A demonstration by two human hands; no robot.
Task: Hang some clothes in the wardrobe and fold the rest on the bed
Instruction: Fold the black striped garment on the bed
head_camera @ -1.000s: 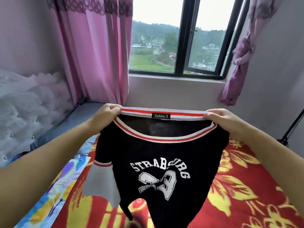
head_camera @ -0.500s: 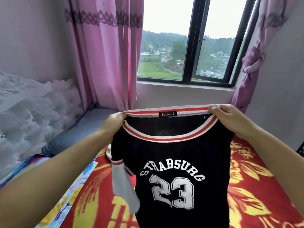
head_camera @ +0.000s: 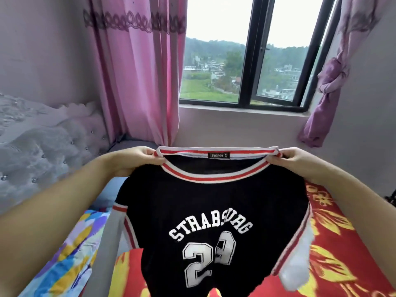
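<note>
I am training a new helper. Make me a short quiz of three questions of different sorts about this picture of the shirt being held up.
1. True or false: the left hand and the right hand each pinch the striped collar of the black shirt.
2. What does the collar label read? A) Sport B) Fashion C) Classic
3. Fill in: behind the shirt, the bed cover is red with ______ flowers.

Key
1. True.
2. B.
3. Yellow.
</note>
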